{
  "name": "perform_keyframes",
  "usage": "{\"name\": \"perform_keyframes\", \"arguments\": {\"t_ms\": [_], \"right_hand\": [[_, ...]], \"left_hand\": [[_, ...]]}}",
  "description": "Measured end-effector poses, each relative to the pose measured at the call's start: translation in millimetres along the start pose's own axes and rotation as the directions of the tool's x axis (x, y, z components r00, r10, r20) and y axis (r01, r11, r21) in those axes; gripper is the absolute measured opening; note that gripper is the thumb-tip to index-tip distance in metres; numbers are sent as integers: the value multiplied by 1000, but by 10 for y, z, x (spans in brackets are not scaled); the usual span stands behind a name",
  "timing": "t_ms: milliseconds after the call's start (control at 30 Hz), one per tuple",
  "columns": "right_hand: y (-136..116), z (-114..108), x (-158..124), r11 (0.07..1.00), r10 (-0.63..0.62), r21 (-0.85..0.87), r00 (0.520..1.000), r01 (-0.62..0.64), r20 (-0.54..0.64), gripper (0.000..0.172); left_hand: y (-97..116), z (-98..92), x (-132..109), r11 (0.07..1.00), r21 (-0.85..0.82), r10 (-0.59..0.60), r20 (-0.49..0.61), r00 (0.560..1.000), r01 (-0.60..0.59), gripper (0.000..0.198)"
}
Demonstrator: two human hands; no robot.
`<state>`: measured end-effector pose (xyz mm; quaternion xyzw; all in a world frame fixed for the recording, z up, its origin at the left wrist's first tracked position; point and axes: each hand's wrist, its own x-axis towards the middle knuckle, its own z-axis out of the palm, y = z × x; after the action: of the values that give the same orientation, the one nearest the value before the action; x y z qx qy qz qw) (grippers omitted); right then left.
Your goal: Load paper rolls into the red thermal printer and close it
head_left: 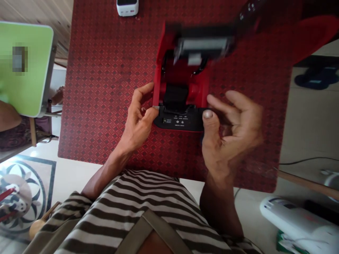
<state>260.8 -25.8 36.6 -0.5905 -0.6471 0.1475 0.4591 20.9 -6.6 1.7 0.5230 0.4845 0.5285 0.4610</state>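
Note:
A red-and-black device, apparently a small label or receipt printer (172,121), lies on the table with its cover (203,42) raised; the cover is blurred. Its black front panel has small printed icons. Inside the red body sits a black part (176,97). My left hand (140,116) grips the front left corner, thumb on the panel's edge and fingers curled along the side. At the front right corner is my right hand (230,127), its thumb against the panel and a fingertip by the red side wall. The other right fingers are bent, slightly blurred.
A red patterned cloth (106,70) covers the table. A white power-bank-like device (127,7) lies at the far edge. To the left stands a green-topped table (31,91) with a person's arm (9,118) beside it. A white appliance (296,218) is at lower right.

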Motion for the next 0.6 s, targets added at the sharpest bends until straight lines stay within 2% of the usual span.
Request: {"name": "perform_keyframes", "arguments": {"t_ms": [67, 167, 233, 300, 467, 600], "right_hand": [[-35, -57, 37, 999, -17, -51, 999, 19, 42, 48], [-115, -143, 164, 980, -151, -115, 982, 164, 115, 44], [-167, -150, 290, 950, -274, -104, 945, 295, 179, 37], [-191, -100, 439, 926, -341, -71, 901, 372, 267, 32], [-109, 177, 818, 908, -253, -156, 806, 389, 535, 28], [4, 425, 1000, 872, -254, -205, 770, 444, 585, 18]], "left_hand": [[-43, -4, -4, 1000, 23, -10, -10, 1000, 11, 55], [-91, -19, -14, 999, 28, -18, -26, 1000, 18, 61], [-112, -29, -19, 1000, 20, -6, -37, 999, 7, 60], [-127, -36, -21, 1000, 15, 6, -44, 999, -5, 60], [-153, -42, -27, 1000, -7, 21, -40, 999, -21, 70], [-139, -27, -51, 997, -64, 28, -33, 999, -30, 59]]}}
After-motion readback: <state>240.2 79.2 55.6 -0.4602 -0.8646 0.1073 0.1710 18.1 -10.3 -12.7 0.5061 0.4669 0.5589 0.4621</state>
